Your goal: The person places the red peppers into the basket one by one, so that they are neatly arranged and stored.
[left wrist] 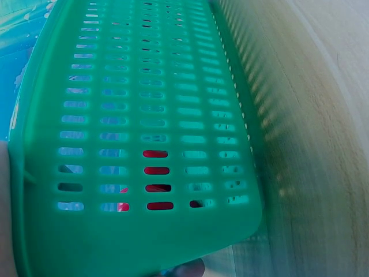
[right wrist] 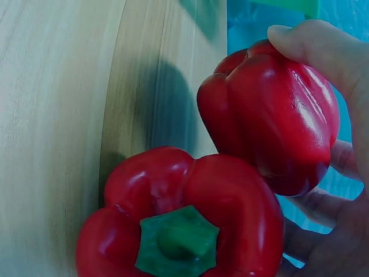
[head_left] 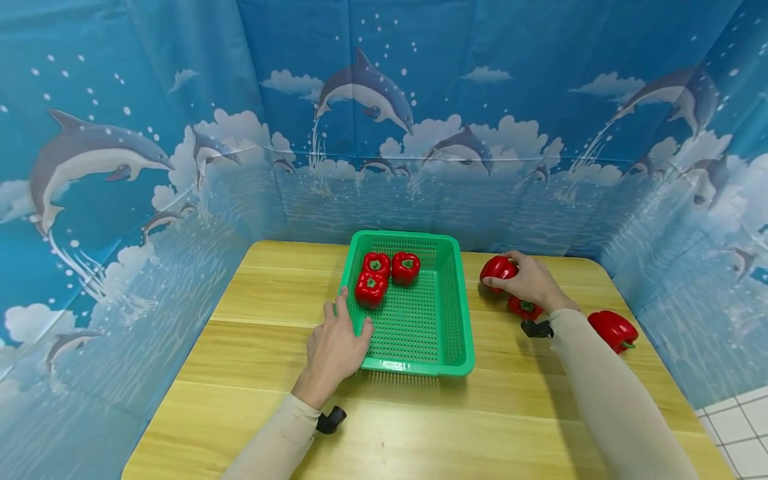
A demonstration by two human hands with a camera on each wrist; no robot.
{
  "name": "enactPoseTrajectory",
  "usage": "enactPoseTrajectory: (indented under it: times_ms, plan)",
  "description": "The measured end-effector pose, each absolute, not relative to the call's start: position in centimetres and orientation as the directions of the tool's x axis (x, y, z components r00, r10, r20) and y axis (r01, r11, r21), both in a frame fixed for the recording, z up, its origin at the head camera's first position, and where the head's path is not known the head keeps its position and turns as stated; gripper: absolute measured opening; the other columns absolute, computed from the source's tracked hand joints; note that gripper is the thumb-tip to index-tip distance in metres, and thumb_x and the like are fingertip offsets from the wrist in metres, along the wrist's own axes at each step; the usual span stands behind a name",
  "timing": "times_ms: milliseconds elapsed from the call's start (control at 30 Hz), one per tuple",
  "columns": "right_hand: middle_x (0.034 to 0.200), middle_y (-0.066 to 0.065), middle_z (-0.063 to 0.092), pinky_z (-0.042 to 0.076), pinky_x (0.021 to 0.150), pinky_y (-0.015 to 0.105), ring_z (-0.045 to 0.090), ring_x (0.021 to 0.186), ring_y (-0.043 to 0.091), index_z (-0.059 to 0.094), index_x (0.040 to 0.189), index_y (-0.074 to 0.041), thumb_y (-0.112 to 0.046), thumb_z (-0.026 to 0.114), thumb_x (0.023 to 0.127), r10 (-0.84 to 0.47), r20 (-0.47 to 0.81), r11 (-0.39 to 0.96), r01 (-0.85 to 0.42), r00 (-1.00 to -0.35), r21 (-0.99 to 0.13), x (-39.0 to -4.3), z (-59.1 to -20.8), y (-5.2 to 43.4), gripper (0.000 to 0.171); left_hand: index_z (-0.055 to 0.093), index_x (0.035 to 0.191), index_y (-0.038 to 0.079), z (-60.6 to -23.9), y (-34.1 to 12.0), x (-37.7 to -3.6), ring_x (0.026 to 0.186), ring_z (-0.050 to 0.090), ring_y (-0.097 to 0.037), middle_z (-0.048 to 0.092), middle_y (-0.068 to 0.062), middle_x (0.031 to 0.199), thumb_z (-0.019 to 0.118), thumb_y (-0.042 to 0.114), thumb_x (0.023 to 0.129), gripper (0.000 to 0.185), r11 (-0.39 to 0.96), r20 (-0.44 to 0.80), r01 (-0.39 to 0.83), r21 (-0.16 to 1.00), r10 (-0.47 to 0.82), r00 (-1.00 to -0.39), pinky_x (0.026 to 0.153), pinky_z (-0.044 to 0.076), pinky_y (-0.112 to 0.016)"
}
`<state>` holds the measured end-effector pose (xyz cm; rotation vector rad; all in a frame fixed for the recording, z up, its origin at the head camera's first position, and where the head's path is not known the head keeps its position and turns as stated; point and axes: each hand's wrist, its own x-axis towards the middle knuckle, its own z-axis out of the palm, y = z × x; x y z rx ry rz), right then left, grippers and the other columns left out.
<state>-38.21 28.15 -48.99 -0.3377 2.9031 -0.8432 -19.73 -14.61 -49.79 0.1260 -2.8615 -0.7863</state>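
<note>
- Nearest to me are the two sleeved forearms, each with a small black wrist camera strapped on, reaching out over the wooden table (head_left: 252, 373)
- The left hand (head_left: 333, 347) rests at the near left corner of the green basket (head_left: 456, 320); its fingers (head_left: 343, 303) lie mostly straight along the basket's left rim, and the thumb presses the wall from inside, so it touches rather than clenches
- The left wrist view shows only the slotted green wall close up, with bits of red showing through the slots
- The basket sits in the middle of the table, towards the far edge
- Three red peppers (head_left: 372, 288) lie bunched in the basket's far left corner, touching one another, green stems up
- The right hand (head_left: 528, 283) is near the table's far right corner, its fingers (right wrist: 311, 43) curled round a red pepper (head_left: 498, 269), grasping it just clear of the basket's right wall
- A second pepper (right wrist: 184, 222) lies on the table right under that hand, stem facing the wrist camera, just beside the held one; I cannot tell whether they touch
- A third loose pepper (head_left: 612, 329) lies by the table's right edge, beyond the right forearm, on its side
- Dolphin-print blue sheeting (head_left: 120, 167) hangs round the table on three sides
</note>
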Motion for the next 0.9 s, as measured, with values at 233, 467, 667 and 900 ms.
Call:
enactPoseTrajectory:
  times_ms: [233,467,667,900]
  plan:
    - [0.162,0.037,0.06,0.063,0.109,0.074,0.064,0.142,0.059,0.046,0.173,-0.001,-0.064,0.08,0.105,-0.243,0.001,0.809,-0.203,-0.97,-0.552,-37.7,-48.4,27.7,0.099,0.028,0.184,0.007,-49.8,-14.6,-19.7,0.048,0.049,-0.025,0.064,-0.029,0.143,0.059,0.055,0.114,0.091,0.86,0.144,-0.035,0.51,-0.125,-0.982,0.043,0.041,-0.034]
    - [0.165,0.037,0.054,0.063,0.108,0.074,0.061,0.142,0.06,0.046,0.172,0.002,-0.059,0.082,0.106,-0.258,0.039,0.808,-0.237,-0.965,-0.54,-37.4,-47.8,27.3,0.097,0.028,0.184,0.006,-49.9,-14.6,-19.8,0.048,0.048,-0.024,0.064,-0.029,0.142,0.059,0.055,0.114,0.091,0.862,0.148,-0.033,0.506,-0.124,-0.981,0.043,0.041,-0.034]
    - [0.166,0.039,0.048,0.064,0.105,0.077,0.055,0.143,0.062,0.048,0.171,0.002,-0.063,0.081,0.105,-0.254,0.078,0.827,-0.258,-0.964,-0.499,-37.1,-47.3,27.0,0.099,0.027,0.185,0.007,-49.8,-14.6,-19.7,0.048,0.049,-0.024,0.064,-0.029,0.143,0.059,0.054,0.114,0.092,0.861,0.145,-0.034,0.507,-0.124,-0.982,0.043,0.041,-0.033]
    - [0.156,0.035,0.052,0.065,0.102,0.075,0.059,0.136,0.058,0.053,0.167,0.006,-0.06,0.083,0.104,-0.257,0.137,0.821,-0.29,-0.957,-0.491,-36.6,-46.5,26.2,0.097,0.026,0.185,0.006,-49.8,-14.6,-19.7,0.049,0.05,-0.024,0.064,-0.03,0.145,0.059,0.055,0.114,0.092,0.861,0.144,-0.033,0.508,-0.123,-0.982,0.044,0.042,-0.034]
